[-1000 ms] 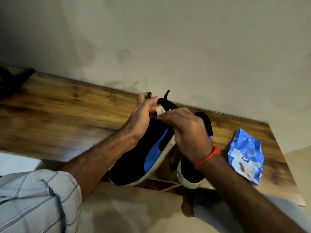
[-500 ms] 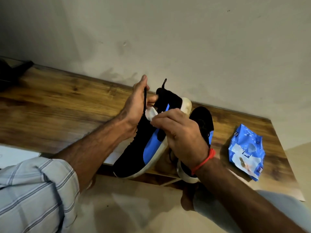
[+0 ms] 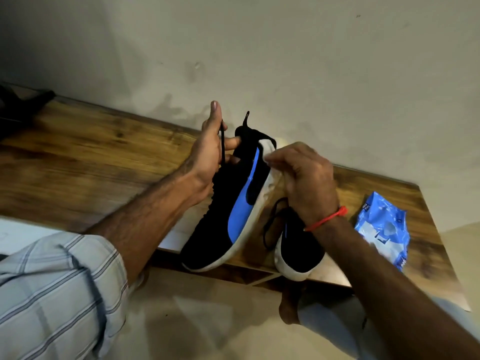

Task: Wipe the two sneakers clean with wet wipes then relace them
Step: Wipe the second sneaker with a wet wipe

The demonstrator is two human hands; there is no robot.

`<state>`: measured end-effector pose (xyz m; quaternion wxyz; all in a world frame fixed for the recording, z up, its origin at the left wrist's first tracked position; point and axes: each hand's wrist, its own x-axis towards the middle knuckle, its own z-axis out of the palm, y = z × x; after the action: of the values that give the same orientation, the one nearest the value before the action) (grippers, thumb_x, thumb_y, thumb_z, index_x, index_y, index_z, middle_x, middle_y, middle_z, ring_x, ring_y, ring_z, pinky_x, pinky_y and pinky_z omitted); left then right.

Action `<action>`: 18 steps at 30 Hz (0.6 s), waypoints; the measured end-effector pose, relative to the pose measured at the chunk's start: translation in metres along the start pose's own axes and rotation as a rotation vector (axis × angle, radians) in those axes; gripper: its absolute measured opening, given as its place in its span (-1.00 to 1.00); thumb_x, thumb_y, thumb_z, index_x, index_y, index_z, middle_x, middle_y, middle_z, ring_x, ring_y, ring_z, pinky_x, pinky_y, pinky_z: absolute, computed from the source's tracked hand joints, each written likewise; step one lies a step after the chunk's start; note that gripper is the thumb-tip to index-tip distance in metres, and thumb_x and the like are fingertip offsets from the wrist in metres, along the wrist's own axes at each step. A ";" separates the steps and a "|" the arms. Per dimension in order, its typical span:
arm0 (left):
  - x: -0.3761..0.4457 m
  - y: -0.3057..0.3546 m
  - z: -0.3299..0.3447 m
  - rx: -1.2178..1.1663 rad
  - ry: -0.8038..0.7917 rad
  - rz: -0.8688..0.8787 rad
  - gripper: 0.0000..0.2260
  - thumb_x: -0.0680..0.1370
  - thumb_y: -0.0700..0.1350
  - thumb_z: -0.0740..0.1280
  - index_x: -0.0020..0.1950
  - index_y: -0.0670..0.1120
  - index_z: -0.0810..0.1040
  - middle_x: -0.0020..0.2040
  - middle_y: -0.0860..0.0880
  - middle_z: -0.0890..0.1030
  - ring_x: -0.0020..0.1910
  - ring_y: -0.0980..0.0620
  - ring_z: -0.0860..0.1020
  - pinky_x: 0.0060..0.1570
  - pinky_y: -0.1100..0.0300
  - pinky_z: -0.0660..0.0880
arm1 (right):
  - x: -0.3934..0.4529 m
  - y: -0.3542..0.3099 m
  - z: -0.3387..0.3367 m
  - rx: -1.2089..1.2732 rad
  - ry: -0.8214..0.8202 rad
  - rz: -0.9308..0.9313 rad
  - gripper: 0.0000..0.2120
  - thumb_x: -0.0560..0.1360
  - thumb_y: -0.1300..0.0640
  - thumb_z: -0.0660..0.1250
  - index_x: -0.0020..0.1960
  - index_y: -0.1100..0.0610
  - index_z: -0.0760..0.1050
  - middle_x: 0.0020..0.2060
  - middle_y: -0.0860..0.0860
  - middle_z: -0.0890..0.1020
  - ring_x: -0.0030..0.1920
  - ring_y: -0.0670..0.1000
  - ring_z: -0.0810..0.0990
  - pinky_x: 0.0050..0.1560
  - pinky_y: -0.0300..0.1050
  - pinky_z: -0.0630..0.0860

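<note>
Bare table (image 3: 91, 162) lies open left of the left hand (image 3: 207, 154). On the right, the second sneaker (image 3: 296, 250) and wipes pack (image 3: 381, 227) crowd the top, with a bare strip between them. The wall (image 3: 285, 61) blocks the back.

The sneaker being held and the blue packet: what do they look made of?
The held sneaker looks like matte black knit fabric with a smooth blue side panel and a whitish, rubbery sole. The blue packet seems thin plastic film: glossy and crinkled.

place: home room | cues: wooden table (image 3: 78, 157); plain plastered wall (image 3: 285, 61); tiled floor (image 3: 207, 320)
</note>
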<state>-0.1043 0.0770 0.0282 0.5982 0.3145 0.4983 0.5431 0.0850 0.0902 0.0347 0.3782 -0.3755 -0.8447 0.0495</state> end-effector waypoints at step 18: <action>-0.006 0.004 0.000 -0.181 -0.002 -0.135 -0.37 0.52 0.53 -0.14 0.07 -0.01 0.26 0.15 -0.17 0.70 -0.29 -0.12 0.57 -0.39 0.20 0.48 | -0.007 -0.008 0.013 0.051 0.026 0.094 -0.79 0.38 0.49 0.41 -0.10 0.25 0.67 -0.20 0.08 0.65 -0.15 -0.11 0.57 -0.01 -0.51 0.40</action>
<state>-0.1054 0.0723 0.0334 0.6598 0.2256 0.4666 0.5441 0.0748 0.0821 0.0241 0.3958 -0.4057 -0.8196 0.0836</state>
